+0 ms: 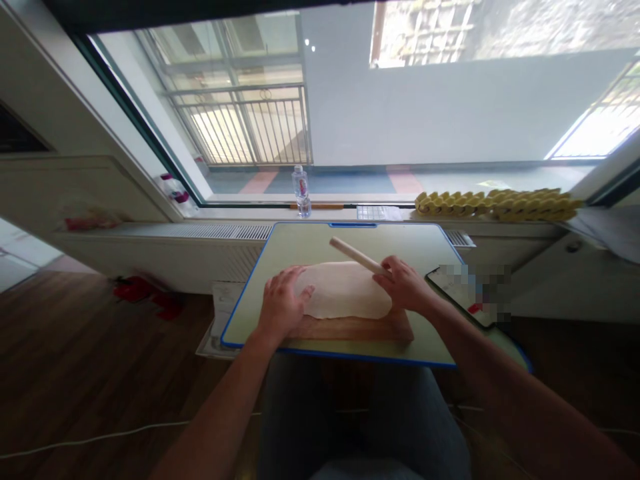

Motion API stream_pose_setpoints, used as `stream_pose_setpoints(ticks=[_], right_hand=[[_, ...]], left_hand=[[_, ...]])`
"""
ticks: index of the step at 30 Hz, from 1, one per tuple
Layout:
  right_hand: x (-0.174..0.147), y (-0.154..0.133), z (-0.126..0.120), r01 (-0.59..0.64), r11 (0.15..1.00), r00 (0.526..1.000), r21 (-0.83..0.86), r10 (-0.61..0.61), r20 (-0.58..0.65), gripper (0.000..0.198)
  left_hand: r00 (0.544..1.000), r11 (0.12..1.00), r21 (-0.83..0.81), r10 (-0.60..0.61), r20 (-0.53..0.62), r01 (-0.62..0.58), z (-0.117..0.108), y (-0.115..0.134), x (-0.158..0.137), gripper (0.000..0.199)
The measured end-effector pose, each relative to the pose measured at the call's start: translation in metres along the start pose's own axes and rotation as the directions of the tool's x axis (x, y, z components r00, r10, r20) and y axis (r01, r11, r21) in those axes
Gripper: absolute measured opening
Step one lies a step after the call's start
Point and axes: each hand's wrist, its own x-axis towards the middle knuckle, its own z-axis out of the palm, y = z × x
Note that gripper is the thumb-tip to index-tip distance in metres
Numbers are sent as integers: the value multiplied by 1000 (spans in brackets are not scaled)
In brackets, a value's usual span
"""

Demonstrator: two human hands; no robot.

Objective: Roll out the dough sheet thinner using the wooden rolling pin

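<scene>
A rolled-out sheet of pale dough (345, 291) lies on a wooden board (350, 329), covering most of it. My left hand (284, 300) rests at the dough's left edge, its fingers lying flat and the thumb spread apart onto the sheet. In my right hand (404, 285) is the near end of a thin wooden rolling pin (356, 253). The pin slants up to the left, its far end past the dough's back edge. My right fingers are wrapped round it, close to the dough's right side.
The board sits on a small blue-edged table (300, 240). A tablet-like device (457, 293), partly blurred out, lies at the table's right. On the windowsill stand a water bottle (301, 192) and a row of yellow scalloped objects (495, 203). A radiator (220, 231) is behind, left.
</scene>
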Motion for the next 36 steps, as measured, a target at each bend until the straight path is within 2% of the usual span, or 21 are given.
stream_pose_setpoints(ticks=[2, 5, 9, 14, 24, 29, 32, 36], right_hand=[[25, 10, 2, -111, 993, 994, 38, 111, -1, 24], [60, 15, 4, -211, 976, 973, 58, 205, 104, 26], [92, 7, 6, -262, 963, 946, 63, 243, 213, 30], [111, -1, 12, -298, 952, 920, 71, 267, 288, 27], [107, -2, 16, -312, 938, 927, 153, 264, 268, 29], [92, -3, 14, -312, 928, 945, 201, 282, 166, 35], [81, 0, 10, -305, 924, 952, 229, 294, 84, 34], [71, 11, 3, -326, 898, 945, 296, 317, 81, 31]], left_hand=[[999, 1000, -6, -31, -12, 31, 2, -17, 3, 38], [995, 995, -17, -98, -18, 97, 7, -43, 4, 36], [978, 978, -32, -205, 31, 206, 14, -64, 8, 40], [956, 954, -81, -282, 76, 288, 18, -70, 22, 44], [928, 925, -115, -347, 137, 363, 20, -67, 48, 49], [907, 880, -225, -392, 152, 418, 19, -67, 56, 31], [914, 874, -271, -371, 165, 403, 20, -67, 56, 23], [915, 886, -238, -366, 169, 398, 18, -69, 58, 22]])
